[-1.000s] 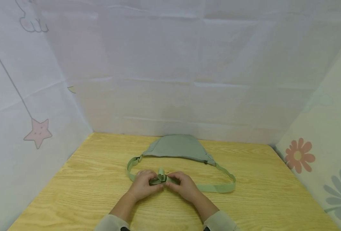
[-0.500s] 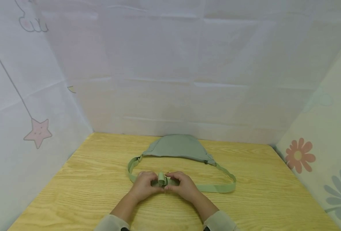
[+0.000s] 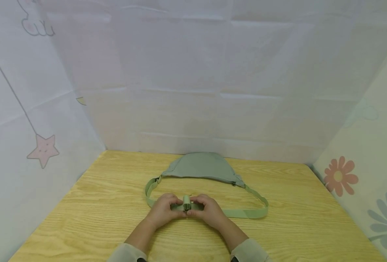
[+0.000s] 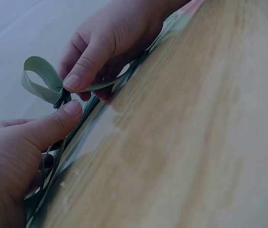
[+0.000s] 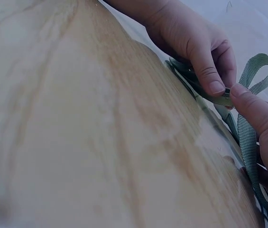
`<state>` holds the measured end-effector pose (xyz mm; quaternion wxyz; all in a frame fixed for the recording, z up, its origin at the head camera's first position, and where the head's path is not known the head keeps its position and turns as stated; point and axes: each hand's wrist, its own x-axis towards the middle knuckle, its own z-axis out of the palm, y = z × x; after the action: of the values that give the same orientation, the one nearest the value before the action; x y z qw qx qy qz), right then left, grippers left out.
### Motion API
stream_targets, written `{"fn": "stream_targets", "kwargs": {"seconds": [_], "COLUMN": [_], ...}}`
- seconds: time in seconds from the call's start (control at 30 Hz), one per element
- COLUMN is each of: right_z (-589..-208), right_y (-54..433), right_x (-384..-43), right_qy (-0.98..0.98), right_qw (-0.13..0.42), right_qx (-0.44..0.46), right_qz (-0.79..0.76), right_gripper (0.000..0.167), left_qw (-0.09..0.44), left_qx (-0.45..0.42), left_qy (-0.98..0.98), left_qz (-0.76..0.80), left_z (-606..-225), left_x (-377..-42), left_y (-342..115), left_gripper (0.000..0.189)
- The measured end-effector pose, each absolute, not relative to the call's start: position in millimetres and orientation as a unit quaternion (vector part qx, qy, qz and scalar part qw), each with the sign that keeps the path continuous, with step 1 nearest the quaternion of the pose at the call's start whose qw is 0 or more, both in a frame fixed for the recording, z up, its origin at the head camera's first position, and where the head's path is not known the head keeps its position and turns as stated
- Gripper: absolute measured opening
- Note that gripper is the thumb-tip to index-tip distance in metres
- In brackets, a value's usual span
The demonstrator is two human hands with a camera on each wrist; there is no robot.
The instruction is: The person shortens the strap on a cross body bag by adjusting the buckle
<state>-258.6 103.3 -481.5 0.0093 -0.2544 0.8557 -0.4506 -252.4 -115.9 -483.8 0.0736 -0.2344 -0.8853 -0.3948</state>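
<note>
A grey-green waist bag (image 3: 201,167) lies towards the back of the table, its green webbing strap (image 3: 245,213) looping round to the front. Left hand (image 3: 163,211) and right hand (image 3: 209,211) meet at the strap's near stretch, each pinching webbing between thumb and fingers. Between them a short loop of webbing (image 3: 186,201) stands upright. In the left wrist view that loop rises from a small dark strap slider (image 4: 62,99), with both thumb tips right beside it. Fingers partly hide the slider.
The wood-grain table (image 3: 91,214) has pale printed cloth walls (image 3: 193,91) behind it and on both sides. A zipper pull (image 3: 233,184) hangs at the bag's right end, and another fitting (image 3: 157,179) sits on the strap at the left.
The webbing loop between the hands has straightened upright and shifted slightly right, turning so that it now hides the slider. Both hands keep nearly the same place; the bag has not moved.
</note>
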Motion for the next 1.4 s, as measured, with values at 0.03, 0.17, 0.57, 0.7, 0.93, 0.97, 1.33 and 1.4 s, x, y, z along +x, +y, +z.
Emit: {"fn": "stream_targets", "kwargs": {"seconds": [0.03,0.17,0.57,0.7,0.93,0.97,1.33,1.4], "right_z": [-481,-481,-483,-483,-482,-482,-482,-482], "right_y": [103,103,103,103,103,103,103,103], "right_x": [-259,-259,-260,-260,-261,-261,-261,-261], "right_qy": [0.855,0.855,0.861,0.865,0.871,0.872,0.870,0.871], "right_qw": [0.010,0.019,0.007,0.011,0.009,0.009,0.001,0.001], "right_qx": [-0.254,-0.246,-0.248,-0.242,-0.235,-0.234,-0.240,-0.240], "right_qz": [-0.452,-0.455,-0.443,-0.440,-0.430,-0.431,-0.431,-0.430], "right_gripper": [0.046,0.045,0.046,0.048,0.050,0.050,0.051,0.051], "left_qw": [0.071,0.061,0.048,0.059,0.073,0.077,0.089,0.088], "left_qx": [-0.231,-0.223,-0.222,-0.223,-0.223,-0.222,-0.203,-0.202], "left_qy": [-0.885,-0.882,-0.886,-0.890,-0.897,-0.898,-0.907,-0.906], "left_qz": [-0.398,-0.410,-0.404,-0.394,-0.376,-0.372,-0.359,-0.362], "left_z": [-483,-482,-482,-483,-483,-483,-486,-486], "left_x": [-252,-252,-254,-255,-255,-255,-256,-256], "left_y": [-116,-118,-127,-132,-143,-144,-154,-154], "left_gripper": [0.033,0.033,0.036,0.036,0.035,0.034,0.036,0.036]}}
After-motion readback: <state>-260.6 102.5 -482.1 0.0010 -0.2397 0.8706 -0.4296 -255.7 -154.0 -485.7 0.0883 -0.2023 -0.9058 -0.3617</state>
